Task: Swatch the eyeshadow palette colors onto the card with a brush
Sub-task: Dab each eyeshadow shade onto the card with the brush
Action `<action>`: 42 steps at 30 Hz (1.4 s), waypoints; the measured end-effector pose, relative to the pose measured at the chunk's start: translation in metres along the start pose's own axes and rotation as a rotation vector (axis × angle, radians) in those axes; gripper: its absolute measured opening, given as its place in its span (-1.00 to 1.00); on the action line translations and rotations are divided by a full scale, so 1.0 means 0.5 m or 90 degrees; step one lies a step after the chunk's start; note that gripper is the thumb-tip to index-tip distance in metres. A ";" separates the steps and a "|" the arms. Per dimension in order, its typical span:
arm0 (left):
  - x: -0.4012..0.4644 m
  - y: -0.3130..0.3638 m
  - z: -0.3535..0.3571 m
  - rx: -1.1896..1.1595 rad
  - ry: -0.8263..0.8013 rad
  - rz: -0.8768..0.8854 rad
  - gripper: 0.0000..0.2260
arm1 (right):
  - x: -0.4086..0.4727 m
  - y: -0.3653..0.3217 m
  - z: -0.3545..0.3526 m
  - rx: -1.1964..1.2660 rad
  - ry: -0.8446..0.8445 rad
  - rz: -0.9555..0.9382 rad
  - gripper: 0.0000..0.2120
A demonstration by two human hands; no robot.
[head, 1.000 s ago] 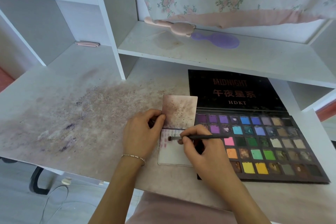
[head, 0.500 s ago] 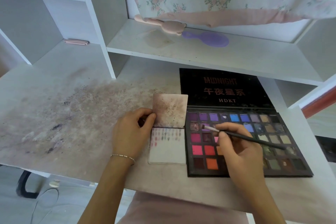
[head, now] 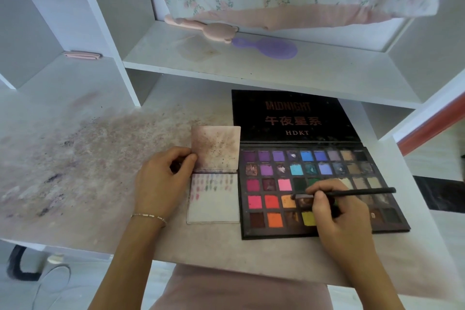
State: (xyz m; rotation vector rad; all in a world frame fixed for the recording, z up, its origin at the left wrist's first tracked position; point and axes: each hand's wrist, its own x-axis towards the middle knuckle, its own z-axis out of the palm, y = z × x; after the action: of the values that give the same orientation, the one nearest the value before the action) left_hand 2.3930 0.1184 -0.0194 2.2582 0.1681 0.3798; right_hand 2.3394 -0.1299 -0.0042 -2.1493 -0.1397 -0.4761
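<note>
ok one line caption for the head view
Right hand dips brush into eyeshadow palette; left hand steadies swatch card.

Soft, even daylight fills the scene, brightest along the right edge. Faint shadows lie under the shelf [head: 251,68] and beneath both hands. Wide-angle distortion bends the shelving outward toward the corners. The palette lid [head: 292,116] lettering looks slightly blurred; no harsh glare.

Landmark: palette [head: 324,230], open on the desk [head: 100,209].
Card [head: 214,209]: just left of palette, touching its edge.
Left hand [head: 161,184]: left of card.
Right hand [head: 334,211]: over palette, holding the brush [head: 352,192].
Shelf [head: 251,68]: behind palette, higher.
</note>
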 end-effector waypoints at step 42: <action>0.001 -0.003 0.003 -0.019 -0.008 0.009 -0.94 | 0.002 -0.043 0.042 0.090 -0.055 0.064 -0.86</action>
State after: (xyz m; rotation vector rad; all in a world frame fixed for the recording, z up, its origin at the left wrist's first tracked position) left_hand 2.3941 0.1181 -0.0213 2.2336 0.1395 0.3732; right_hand 2.3406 -0.1003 0.0015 -2.0284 -0.1105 -0.3060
